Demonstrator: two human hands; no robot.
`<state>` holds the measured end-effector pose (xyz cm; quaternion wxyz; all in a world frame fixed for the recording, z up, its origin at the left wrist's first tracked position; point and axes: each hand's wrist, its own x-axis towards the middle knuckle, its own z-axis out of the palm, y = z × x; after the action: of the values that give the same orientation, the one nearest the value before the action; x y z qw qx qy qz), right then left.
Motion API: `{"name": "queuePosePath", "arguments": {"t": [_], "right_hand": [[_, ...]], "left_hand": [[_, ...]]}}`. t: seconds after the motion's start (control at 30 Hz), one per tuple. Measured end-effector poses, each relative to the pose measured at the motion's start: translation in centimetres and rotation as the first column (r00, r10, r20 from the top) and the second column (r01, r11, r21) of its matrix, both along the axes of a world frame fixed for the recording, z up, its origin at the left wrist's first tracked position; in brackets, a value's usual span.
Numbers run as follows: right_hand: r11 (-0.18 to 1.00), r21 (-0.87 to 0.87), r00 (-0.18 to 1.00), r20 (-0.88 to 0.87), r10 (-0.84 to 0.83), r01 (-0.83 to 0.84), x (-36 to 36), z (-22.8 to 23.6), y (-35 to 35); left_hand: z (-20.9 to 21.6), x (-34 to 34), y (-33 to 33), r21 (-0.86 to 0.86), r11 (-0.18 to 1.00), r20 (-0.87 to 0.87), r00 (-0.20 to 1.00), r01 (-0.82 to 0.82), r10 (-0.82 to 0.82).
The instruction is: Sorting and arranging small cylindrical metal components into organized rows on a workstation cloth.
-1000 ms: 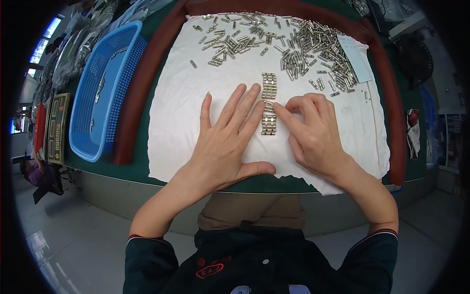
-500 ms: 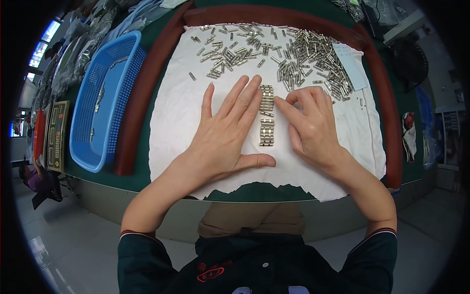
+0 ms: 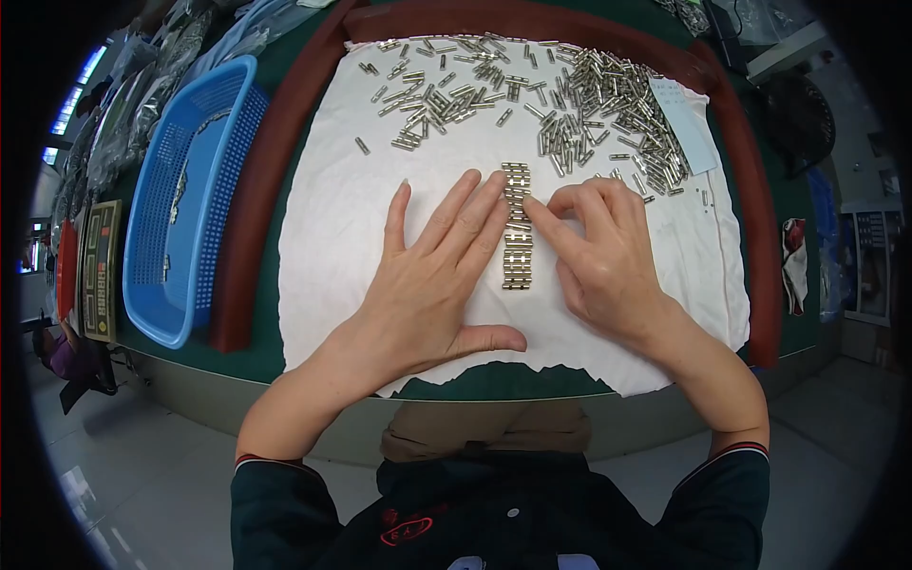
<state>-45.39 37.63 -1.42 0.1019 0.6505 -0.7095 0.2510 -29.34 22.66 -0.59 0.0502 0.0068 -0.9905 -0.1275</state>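
A column of short gold-and-silver metal links, like watch-bracelet pieces laid side by side, stands on a white cloth. Flat on the cloth to its left, my left hand is open, its fingers spread. Its index and middle fingertips lie along the column's upper left edge, the thumb below the column's near end. My right hand is at the right side, index fingertip against the links and the other fingers curled in. Whatever those curled fingers hold, if anything, is hidden.
Many loose links lie scattered and heaped at the far side, beside a pale blue paper slip. A dark red padded border frames the cloth. To the left stands a blue plastic basket holding metal strips. A person sits far left.
The gap in the column has closed; the links now form one nearly continuous row. Both hands have shifted slightly toward me along it.
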Motion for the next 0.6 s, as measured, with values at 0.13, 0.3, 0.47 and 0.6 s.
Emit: {"name": "queuePosePath", "arguments": {"t": [0.13, 0.3, 0.47, 0.6], "right_hand": [[1.0, 0.0, 1.0, -0.013, 0.006, -0.006, -0.06, 0.02, 0.13], [1.0, -0.014, 1.0, -0.016, 0.024, -0.025, -0.14, -0.05, 0.24], [0.998, -0.037, 0.999, -0.025, 0.043, -0.043, -0.28, -0.01, 0.2], [0.999, -0.008, 0.999, -0.01, -0.043, 0.043, 0.09, 0.07, -0.23]], "left_hand": [[0.24, 0.07, 0.08, 0.013, 1.0, 0.0, 1.0, 0.007, -0.007], [0.67, 0.01, 0.01, 0.036, 0.999, -0.018, 1.0, 0.006, -0.005], [0.88, -0.14, -0.09, 0.074, 0.997, -0.034, 0.999, -0.018, 0.02], [-0.06, -0.72, -0.41, 0.078, 0.994, -0.077, 0.994, -0.074, 0.08]]}}
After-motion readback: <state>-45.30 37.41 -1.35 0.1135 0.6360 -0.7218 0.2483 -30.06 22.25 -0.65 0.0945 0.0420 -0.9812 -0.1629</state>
